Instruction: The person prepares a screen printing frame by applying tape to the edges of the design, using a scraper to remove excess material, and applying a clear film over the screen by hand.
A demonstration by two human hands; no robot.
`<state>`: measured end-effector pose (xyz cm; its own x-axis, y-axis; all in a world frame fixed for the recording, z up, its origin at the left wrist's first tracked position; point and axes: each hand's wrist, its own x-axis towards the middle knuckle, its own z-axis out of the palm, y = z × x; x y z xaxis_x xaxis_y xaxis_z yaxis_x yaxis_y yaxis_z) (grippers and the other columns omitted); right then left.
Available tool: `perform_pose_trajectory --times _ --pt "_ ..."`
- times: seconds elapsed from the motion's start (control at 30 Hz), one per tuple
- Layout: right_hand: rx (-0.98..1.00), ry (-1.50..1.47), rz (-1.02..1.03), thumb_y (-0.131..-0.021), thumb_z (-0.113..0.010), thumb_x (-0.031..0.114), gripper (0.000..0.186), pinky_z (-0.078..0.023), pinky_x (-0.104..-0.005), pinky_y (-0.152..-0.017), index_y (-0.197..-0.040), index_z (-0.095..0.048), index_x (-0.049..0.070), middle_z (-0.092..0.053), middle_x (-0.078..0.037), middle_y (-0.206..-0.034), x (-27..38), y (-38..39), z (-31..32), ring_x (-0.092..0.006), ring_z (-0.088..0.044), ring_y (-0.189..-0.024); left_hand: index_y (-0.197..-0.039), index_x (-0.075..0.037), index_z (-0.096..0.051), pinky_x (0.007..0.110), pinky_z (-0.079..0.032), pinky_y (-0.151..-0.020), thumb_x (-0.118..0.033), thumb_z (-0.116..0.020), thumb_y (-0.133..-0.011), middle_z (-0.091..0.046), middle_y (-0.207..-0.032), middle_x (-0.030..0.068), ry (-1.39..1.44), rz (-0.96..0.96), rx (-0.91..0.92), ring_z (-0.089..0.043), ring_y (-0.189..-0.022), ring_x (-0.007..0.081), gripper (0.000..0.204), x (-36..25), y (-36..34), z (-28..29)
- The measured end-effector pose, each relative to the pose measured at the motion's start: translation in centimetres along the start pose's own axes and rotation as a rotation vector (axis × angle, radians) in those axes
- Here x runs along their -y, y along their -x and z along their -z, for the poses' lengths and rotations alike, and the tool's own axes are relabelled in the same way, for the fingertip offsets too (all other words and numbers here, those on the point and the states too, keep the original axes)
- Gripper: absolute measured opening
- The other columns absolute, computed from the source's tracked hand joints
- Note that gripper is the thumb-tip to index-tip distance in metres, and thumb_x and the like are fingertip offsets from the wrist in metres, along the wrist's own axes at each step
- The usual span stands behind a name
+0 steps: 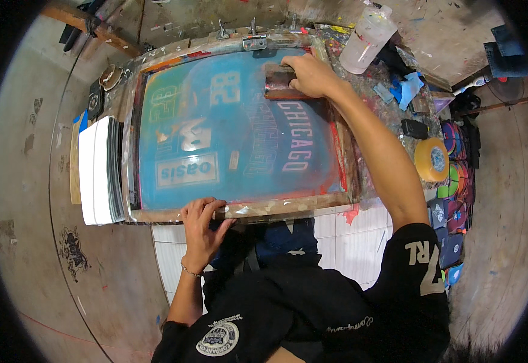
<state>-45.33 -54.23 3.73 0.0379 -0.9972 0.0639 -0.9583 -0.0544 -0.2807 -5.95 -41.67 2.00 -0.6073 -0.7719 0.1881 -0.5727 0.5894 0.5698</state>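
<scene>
A screen printing frame lies before me, its wooden rim stained with ink and patched with tape. Its blue mesh carries pale stencil lettering, numbers and shapes. At the far right of the mesh, my right hand is closed around a squeegee with a dark, ink-stained body. The squeegee's blade edge is partly hidden. My left hand grips the frame's near rim, fingers over the top and thumb lower down.
Metal hinge clamps line the frame's far edge. A stack of white sheets stands at the left. On the right are a translucent bottle, blue scraps, a small black box and a tape roll.
</scene>
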Motion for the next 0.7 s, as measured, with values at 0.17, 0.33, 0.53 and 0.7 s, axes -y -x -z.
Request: perform_pose_trajectory --times 0.17,0.33,0.53,0.7 --pt "-0.014 -0.005 0.011 -0.075 -0.064 0.006 0.043 -0.051 -0.0487 -0.089 -0.118 -0.061 0.004 -0.066 -0.026 -0.106 0.0 0.1 -0.1 -0.0422 -0.063 -0.102 -0.107 -0.008 -0.064 0.038 -0.034 -0.088 -0.021 -0.079 -0.075 -0.06 -0.102 0.0077 -0.011 -0.014 0.019 -0.053 -0.092 0.025 0.037 -0.1 -0.1 0.0" --pt "0.016 0.0 -0.038 -0.075 -0.069 0.007 0.046 -0.048 -0.0454 -0.091 -0.12 -0.058 0.001 -0.066 -0.024 -0.11 0.5 0.7 0.5 -0.0404 -0.061 -0.106 -0.105 -0.008 -0.065 0.038 -0.034 -0.089 -0.022 -0.08 -0.074 -0.06 -0.101 0.0069 0.001 -0.011 -0.002 -0.054 -0.093 0.0246 0.038 -0.4 -0.2 -0.1" --pt "-0.006 0.018 -0.024 -0.075 -0.07 0.009 0.044 -0.049 -0.0469 -0.087 -0.117 -0.059 0.003 -0.066 -0.023 -0.106 1.1 0.6 -0.3 -0.0407 -0.061 -0.104 -0.104 -0.008 -0.064 0.038 -0.034 -0.088 -0.021 -0.08 -0.073 -0.06 -0.1 0.0064 0.009 -0.018 -0.024 -0.054 -0.093 0.0247 0.037 0.1 0.3 0.2" --pt "-0.047 0.006 0.014 -0.074 -0.068 0.009 0.04 -0.049 -0.0492 -0.087 -0.113 -0.061 0.004 -0.066 -0.024 -0.105 1.1 0.6 -0.1 -0.0423 -0.062 -0.101 -0.107 -0.01 -0.063 0.039 -0.034 -0.089 -0.018 -0.081 -0.07 -0.059 -0.1 0.0054 0.006 -0.022 -0.023 -0.054 -0.096 0.0256 0.042 0.9 0.5 0.4"
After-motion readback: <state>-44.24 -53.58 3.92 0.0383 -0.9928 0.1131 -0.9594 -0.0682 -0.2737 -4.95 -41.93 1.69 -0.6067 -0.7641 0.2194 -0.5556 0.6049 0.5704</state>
